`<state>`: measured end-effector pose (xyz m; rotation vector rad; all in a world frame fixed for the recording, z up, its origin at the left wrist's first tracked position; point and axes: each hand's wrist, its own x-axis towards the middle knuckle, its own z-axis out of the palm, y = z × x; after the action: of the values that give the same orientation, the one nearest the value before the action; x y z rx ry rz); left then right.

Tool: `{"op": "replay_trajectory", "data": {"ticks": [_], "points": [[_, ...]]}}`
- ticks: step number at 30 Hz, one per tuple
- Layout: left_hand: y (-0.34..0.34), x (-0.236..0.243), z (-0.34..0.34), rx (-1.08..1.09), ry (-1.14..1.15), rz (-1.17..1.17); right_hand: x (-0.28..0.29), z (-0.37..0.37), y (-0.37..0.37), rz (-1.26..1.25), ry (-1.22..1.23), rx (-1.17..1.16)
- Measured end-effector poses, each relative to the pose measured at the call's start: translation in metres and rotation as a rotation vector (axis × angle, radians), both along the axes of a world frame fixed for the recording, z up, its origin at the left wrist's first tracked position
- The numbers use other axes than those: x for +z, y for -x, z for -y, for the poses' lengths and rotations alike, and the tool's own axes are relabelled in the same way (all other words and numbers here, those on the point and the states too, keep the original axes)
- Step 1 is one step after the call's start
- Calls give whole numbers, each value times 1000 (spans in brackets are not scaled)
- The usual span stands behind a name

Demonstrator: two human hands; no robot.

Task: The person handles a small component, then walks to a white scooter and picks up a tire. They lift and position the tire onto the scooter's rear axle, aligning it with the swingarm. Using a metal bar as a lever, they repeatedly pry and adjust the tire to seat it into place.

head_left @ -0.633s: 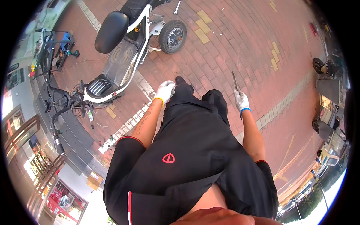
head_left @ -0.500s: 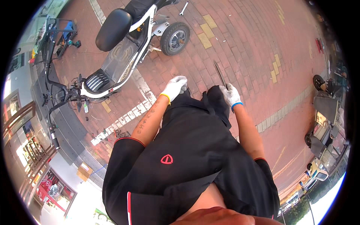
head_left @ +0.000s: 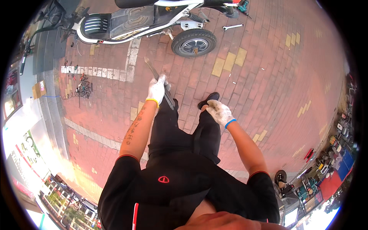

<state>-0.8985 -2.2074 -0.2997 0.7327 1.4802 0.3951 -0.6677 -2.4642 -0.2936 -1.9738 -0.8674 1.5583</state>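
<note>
I stand on red brick paving, looking down at black trousers and a black shirt. My left hand (head_left: 157,90), in a white glove with a yellow cuff, grips a long flat metal bar (head_left: 150,66) near its middle; the bar points up-left toward the scooter. To the right, beside my black shoe (head_left: 209,100), my right hand (head_left: 218,112) in a white glove with a blue cuff holds nothing, its fingers loosely spread. A white and black electric scooter (head_left: 126,21) lies across the top, its rear wheel (head_left: 193,42) nearest to the bar.
A spanner (head_left: 233,27) lies on the bricks right of the wheel. Coiled cables and small tools (head_left: 81,89) lie at the left by a white painted line. A small wheel (head_left: 281,177) and a cluttered tool stand (head_left: 333,153) are at the lower right.
The metal bar has passed from my right hand to my left hand. My view has swung so the scooter and its wheel now sit straight ahead and closer.
</note>
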Motion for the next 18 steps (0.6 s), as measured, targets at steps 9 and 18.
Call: {"op": "replay_trajectory", "data": {"ticks": [9, 18], "points": [[111, -266, -45, -602, -82, -651, -232, 23, -124, 181, 252, 38], [180, -521, -65, -776, 95, -884, -456, -168, -171, 232, -175, -360]]}}
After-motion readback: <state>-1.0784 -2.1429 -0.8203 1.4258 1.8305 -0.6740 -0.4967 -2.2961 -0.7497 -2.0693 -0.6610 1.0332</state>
